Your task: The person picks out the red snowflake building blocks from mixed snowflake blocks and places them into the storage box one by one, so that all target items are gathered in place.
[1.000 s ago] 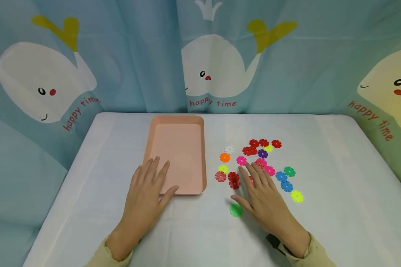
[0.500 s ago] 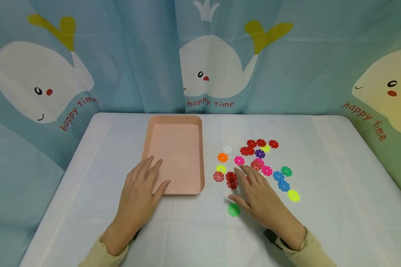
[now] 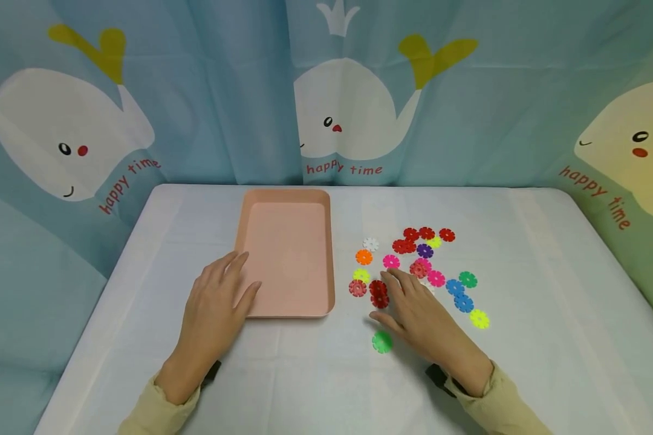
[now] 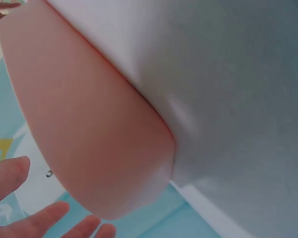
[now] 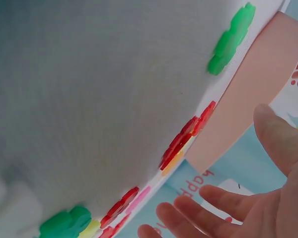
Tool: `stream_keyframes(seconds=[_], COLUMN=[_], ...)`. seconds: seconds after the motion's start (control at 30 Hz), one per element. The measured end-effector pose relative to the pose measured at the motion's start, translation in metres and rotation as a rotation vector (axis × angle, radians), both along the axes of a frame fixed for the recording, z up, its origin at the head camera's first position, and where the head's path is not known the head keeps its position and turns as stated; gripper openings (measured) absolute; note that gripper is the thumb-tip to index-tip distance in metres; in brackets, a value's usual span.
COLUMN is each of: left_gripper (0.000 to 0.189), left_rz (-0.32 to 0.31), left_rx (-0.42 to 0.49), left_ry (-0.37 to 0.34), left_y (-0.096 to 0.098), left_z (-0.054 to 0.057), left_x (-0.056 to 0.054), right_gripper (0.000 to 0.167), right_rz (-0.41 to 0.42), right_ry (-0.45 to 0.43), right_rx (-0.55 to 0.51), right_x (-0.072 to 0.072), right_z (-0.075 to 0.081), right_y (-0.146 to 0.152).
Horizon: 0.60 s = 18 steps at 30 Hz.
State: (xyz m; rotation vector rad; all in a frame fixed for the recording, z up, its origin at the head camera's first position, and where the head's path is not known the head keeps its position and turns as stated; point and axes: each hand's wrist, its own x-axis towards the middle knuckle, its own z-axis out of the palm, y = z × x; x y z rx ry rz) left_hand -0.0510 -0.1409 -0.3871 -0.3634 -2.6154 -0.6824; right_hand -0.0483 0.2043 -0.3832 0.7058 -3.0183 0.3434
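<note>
Left hand (image 3: 211, 309) at the near-left corner of the pink tray (image 3: 289, 260), fingers spread, gripping nothing! Right of the tray lie colourful discs (image 3: 419, 269), the right hand (image 3: 420, 317) above some, thumb wide, palm bare; fingertip contact is hard to judge.

Drew the left hand (image 3: 211, 307) leftward, toward the left edge of the pink tray (image 3: 291, 260). Edged the right hand (image 3: 421, 314) slightly left, nearer the dark red discs (image 3: 378, 293).
</note>
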Motion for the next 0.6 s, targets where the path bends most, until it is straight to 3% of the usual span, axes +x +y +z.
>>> stream_keyframes(seconds=[0.37,0.6], left_gripper=[0.045,0.043], left_rz=[-0.006,-0.031], left_rx=[0.051,0.135], left_ry=[-0.035,-0.082], left_y=[-0.007,-0.014], left_z=[-0.003,-0.003], left_x=[-0.007,-0.013], right_gripper=[0.074,0.068], right_rz=[0.056,0.101], right_ry=[-0.043,-0.003], right_rx=[-0.089,-0.076], right_x=[-0.010,-0.021], right_z=[0.001,-0.001], right_y=[0.001,-0.002])
